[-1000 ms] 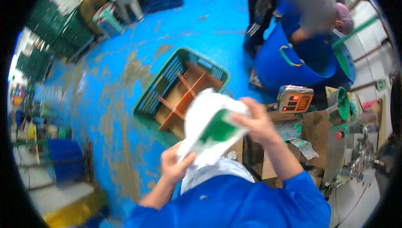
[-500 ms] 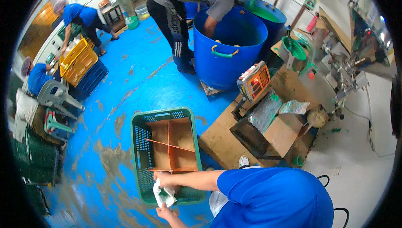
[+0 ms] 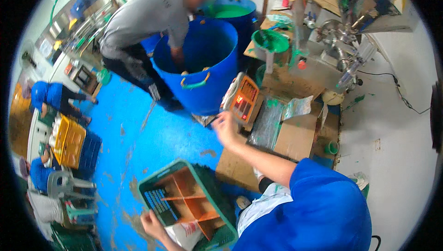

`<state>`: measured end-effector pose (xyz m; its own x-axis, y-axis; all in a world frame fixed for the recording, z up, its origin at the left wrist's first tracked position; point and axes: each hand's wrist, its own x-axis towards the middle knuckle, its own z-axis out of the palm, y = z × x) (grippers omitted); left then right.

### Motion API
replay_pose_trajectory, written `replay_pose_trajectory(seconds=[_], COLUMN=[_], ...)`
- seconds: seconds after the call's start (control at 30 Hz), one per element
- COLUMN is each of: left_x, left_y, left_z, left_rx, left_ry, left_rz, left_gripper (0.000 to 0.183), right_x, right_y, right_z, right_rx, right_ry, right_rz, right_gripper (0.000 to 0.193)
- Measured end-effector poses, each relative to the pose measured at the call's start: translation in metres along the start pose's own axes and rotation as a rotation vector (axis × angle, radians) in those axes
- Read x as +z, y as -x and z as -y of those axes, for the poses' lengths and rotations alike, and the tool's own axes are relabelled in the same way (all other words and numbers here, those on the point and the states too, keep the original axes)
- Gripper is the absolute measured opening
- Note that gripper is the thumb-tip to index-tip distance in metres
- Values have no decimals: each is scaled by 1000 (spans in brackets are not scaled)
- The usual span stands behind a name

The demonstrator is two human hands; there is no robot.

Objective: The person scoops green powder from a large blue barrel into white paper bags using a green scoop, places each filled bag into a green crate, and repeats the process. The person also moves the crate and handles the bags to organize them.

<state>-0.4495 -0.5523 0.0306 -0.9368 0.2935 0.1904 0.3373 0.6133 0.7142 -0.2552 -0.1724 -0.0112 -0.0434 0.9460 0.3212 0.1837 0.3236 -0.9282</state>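
Observation:
Below me a green plastic crate (image 3: pixel 182 164) holds orange-brown dividers (image 3: pixel 194 198) that split it into compartments. A white plastic bag with red print (image 3: pixel 186 236) lies in its near part, partly behind my left forearm. My left hand (image 3: pixel 152 224) is over the crate's left rim, fingers apart; no object shows in it. My right hand (image 3: pixel 224 130) is raised beside the lower corner of a scale's orange display unit (image 3: pixel 244 99). Its fingers are slightly blurred and loosely apart, with nothing seen between them. Whether they touch the display cannot be made out.
A person in grey (image 3: pixel 145 20) leans into a large blue tub (image 3: pixel 196 85). Cardboard (image 3: pixel 295 140) and a metal machine (image 3: pixel 341 43) stand at the right. Two people in blue work at the far left by a yellow crate (image 3: pixel 69 141) and plastic chairs (image 3: pixel 60 186).
My right hand has left the white bag and moved up toward the scale display. The bag now lies in the crate. My view has turned to the right.

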Motion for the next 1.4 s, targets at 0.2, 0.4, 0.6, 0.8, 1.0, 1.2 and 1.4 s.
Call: replay_pose_trajectory(seconds=[0.2,0.4,0.6,0.8,1.0,1.2,1.4], left_x=[300,513,619,576,499,492,492], left_y=[-78,-52,-36,-11,16,4,-4], left_z=[-336,-613,-690,-691,-633,-621,-624], left_rx=[584,584,489,804,1273,1276,1201], left_ry=[605,286,38,596,673,584,471], left_rz=[471,543,603,641,697,718,680], left_gripper=[20,50,48,28,24,27,30], right_x=[-146,-180,-205,-186,-141,-107,-132], right_y=[-192,-245,-257,-269,-314,-346,-325], right_z=[-77,-74,-89,-91,-90,-110,-82], right_rx=[360,693,721,735,677,541,797], right_ry=[87,-760,-781,-821,-821,-814,-558], right_rz=[-403,74,231,90,-74,-87,-89], right_gripper=[61,28,23,21,33,48,91])
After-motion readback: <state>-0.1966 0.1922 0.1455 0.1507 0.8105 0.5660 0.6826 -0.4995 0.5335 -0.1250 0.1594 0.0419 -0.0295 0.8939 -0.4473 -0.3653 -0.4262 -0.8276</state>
